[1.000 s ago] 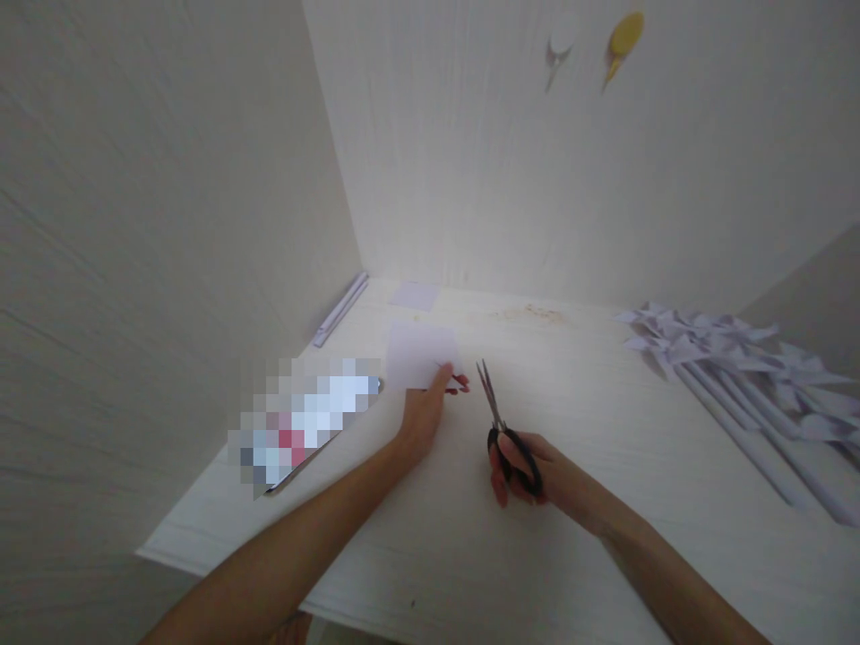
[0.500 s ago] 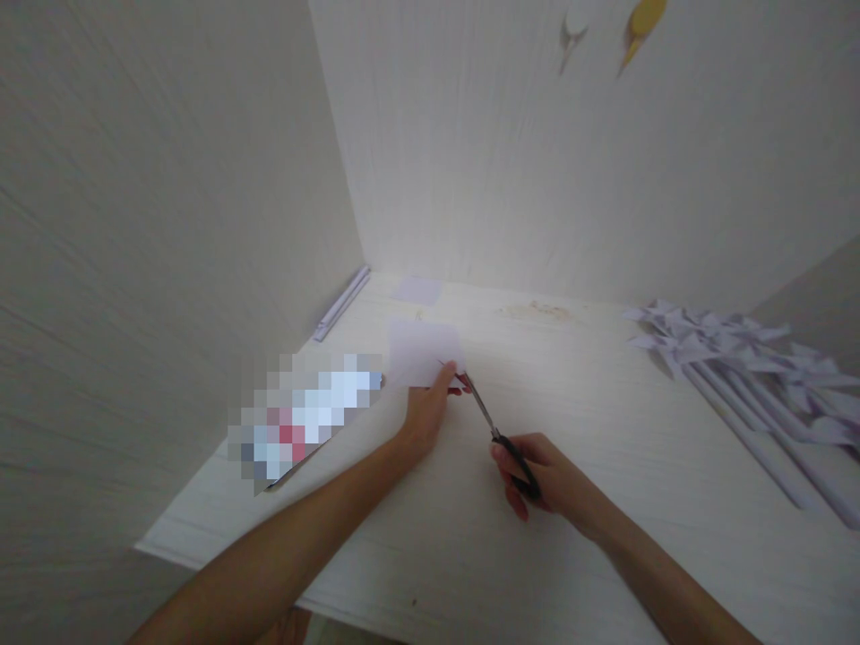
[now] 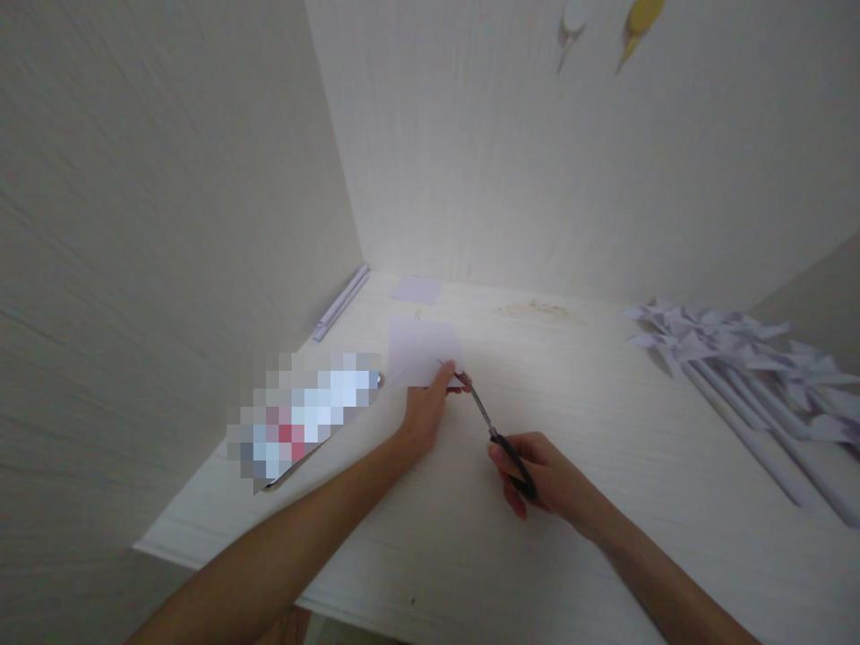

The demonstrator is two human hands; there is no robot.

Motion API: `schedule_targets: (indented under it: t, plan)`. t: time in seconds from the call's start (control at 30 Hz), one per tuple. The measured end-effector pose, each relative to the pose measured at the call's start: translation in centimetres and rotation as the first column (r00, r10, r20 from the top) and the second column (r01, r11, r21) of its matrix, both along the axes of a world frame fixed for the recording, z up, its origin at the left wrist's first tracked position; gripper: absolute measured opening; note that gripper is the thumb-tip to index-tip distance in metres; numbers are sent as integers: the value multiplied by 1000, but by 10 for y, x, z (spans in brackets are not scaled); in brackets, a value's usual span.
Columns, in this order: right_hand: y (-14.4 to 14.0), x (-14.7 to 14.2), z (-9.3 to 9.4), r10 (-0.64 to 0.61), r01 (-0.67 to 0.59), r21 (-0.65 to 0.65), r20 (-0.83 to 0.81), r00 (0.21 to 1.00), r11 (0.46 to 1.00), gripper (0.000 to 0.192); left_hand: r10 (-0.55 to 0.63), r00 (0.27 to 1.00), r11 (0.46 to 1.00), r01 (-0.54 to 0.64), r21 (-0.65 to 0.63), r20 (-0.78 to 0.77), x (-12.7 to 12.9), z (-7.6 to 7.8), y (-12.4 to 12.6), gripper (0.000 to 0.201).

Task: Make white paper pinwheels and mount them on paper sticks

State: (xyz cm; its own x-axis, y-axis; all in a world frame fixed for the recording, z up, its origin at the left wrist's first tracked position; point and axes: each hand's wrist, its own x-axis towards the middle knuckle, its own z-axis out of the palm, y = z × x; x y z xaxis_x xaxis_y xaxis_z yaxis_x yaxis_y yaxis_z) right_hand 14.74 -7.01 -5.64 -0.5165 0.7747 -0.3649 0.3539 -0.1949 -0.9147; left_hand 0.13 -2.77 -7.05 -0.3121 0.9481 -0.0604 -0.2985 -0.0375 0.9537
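A pale lilac square of paper [image 3: 422, 349] is pinched by its near right corner in my left hand [image 3: 427, 417], thumb on top and fingers beneath. My right hand [image 3: 537, 470] is closed round the black handles of a pair of scissors [image 3: 482, 410]. The blades point away and to the left and reach the paper's near right corner, beside my left thumb. A short dark line shows on the paper just past the thumb; whether it is a slit or a blade tip I cannot tell.
Several paper pinwheels [image 3: 726, 340] with rolled paper sticks lie at the right. Rolled paper tubes [image 3: 341, 303] rest along the left wall, and another paper piece [image 3: 417, 289] lies at the back. A blurred-out phone-like device [image 3: 322, 408] is at the left. Two hooks [image 3: 645, 18] hang on the back wall.
Hardly anything differs. The scissors and my right hand have shifted very slightly left; my left hand stays on the paper's corner.
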Motion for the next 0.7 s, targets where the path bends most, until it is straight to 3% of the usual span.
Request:
schedule_targets:
  t: [0.47,0.6,0.7]
  plan:
    - [1,2,-3,-2,1,25,29,1000,1000,41,-27,999,999,26,36,38,1,2,1,18]
    - [0,0,1,16,-17,29,32,999,999,40,24,998,1000,-25,17,62,-2,0,4,15]
    - [2,-3,2,-114,116,99,-20,993,988,35,48,998,999,-48,0,51,-3,0,4,15]
